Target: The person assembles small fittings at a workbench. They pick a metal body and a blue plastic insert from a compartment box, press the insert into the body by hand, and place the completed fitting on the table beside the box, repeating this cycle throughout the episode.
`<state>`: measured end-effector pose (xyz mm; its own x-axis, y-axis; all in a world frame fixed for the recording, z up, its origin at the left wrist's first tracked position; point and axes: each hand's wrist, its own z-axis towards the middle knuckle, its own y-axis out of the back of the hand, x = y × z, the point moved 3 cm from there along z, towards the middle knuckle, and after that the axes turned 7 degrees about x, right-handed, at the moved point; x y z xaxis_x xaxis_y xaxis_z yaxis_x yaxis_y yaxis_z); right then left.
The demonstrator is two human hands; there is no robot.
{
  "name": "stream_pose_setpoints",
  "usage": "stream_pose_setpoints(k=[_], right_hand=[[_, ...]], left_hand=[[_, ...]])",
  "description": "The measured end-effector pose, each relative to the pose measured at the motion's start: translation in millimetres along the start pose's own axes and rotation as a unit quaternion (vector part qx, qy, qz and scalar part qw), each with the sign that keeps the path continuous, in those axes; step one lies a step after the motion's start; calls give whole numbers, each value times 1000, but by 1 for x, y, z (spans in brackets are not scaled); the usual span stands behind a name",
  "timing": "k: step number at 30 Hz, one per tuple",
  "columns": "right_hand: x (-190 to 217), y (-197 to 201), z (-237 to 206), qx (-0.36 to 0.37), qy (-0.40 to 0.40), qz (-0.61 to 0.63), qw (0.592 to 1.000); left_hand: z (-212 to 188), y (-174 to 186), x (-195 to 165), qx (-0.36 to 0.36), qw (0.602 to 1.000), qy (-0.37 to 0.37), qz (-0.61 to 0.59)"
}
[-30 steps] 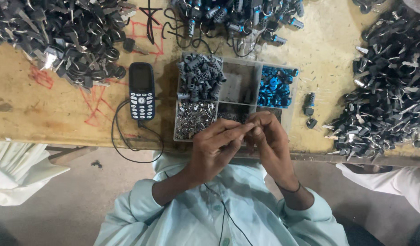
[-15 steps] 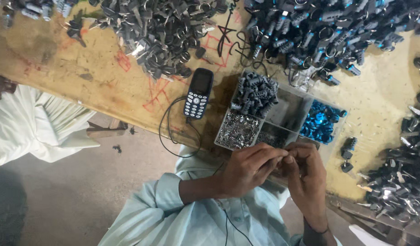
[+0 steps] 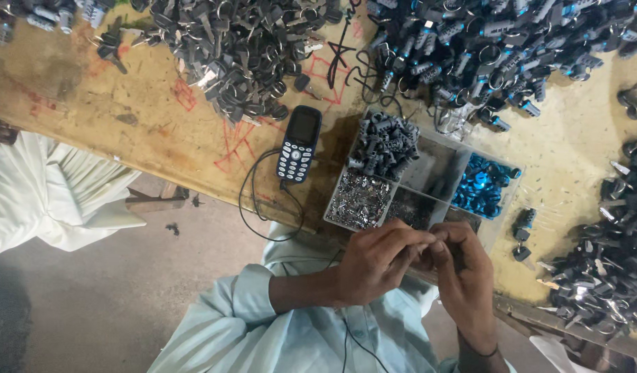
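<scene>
Pinching a small metal part, barely visible, between left hand and right hand, above divided tray; both grips pressed together; best held steady.

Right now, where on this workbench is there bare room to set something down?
Bare wood lies left of the phone, below the grey key pile. Another free patch sits right of the divided tray, between the upper pile and right-hand pile. Crowded along the top and by both hands.

Your scuffed wooden bench carries a compartment tray, a phone just left of it, and key heaps beyond.
</scene>
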<state>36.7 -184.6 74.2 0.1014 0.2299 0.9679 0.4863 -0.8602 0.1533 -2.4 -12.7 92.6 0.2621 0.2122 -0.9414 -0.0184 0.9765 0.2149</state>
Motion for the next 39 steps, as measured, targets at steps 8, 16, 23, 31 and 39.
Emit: stream_pose_setpoints(k=[8, 16, 23, 31, 39], right_hand=[[-2, -4, -3, -26, -7, 16, 1000], [12, -10, -11, -161, 111, -281, 940], [5, -5, -15, -148, 145, -210, 956], [-12, 7, -14, 115, -104, 267, 951], [0, 49, -7, 63, -74, -339, 936]], left_hand=[[3, 2, -1, 16, 999, -2, -38], [5, -2, 4, 8, 992, 58, -110], [7, -6, 23, 64, 962, 137, -227], [5, -3, 31, 208, 868, 250, -374], [9, -2, 36, 145, 939, 158, -268]])
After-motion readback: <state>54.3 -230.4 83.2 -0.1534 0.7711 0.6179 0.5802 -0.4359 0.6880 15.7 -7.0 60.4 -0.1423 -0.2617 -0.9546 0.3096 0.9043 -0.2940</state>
